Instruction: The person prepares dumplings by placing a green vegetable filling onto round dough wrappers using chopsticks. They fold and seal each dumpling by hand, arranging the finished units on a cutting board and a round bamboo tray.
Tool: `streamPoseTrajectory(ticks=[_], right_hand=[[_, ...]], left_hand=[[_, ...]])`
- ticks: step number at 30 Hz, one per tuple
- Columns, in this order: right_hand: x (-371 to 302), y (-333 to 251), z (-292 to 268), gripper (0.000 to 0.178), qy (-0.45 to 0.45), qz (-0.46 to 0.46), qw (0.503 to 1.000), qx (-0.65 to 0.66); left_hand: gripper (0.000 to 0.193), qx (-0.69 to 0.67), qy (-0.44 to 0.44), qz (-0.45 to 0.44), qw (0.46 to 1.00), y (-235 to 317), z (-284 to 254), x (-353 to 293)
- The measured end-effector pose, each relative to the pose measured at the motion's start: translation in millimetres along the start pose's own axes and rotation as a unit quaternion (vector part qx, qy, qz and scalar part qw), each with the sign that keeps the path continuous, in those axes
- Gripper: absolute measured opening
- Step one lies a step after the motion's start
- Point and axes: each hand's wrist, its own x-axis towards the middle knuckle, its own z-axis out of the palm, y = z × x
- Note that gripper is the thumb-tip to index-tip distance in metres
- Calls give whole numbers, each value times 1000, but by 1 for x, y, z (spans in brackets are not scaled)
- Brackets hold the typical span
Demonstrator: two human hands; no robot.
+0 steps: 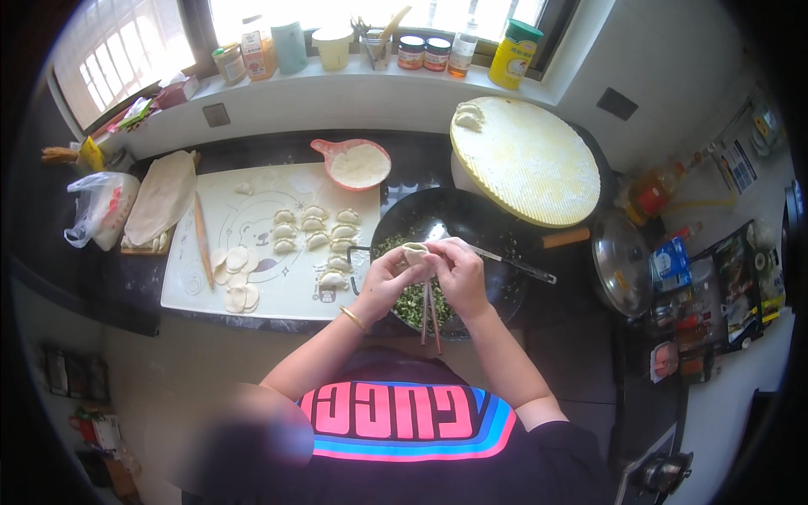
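Above the wok, both of my hands pinch one dumpling (414,250). My left hand (387,278), with a gold bangle at the wrist, has its fingers closed on the dumpling's left side. My right hand (459,273) closes on the other side. A pair of chopsticks (431,316) points down toward me from under the right hand, seemingly held in it; the grip itself is hidden. Below lies chopped green filling (412,305) in the black wok (497,295), where a metal-handled spoon (513,265) rests. Several folded dumplings (314,223) sit in rows on the pale mat (185,290).
Flat wrappers (236,273) and a rolling pin (203,240) lie on the mat's left. A red bowl of flour (358,164) stands behind. Back right, a round floured tray (530,160) carries a few dumplings. A pot lid (623,261) stands right; jars (411,52) line the sill.
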Motion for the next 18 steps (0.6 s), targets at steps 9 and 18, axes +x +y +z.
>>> streamPoseTrajectory(ticks=[9, 18], right_hand=[[-1, 11, 10, 5, 44, -111, 985, -124], [3, -2, 1, 6, 5, -14, 999, 28]], left_hand=[[61, 18, -33, 12, 999, 4, 5, 0], [47, 38, -27, 12, 999, 5, 0, 1]])
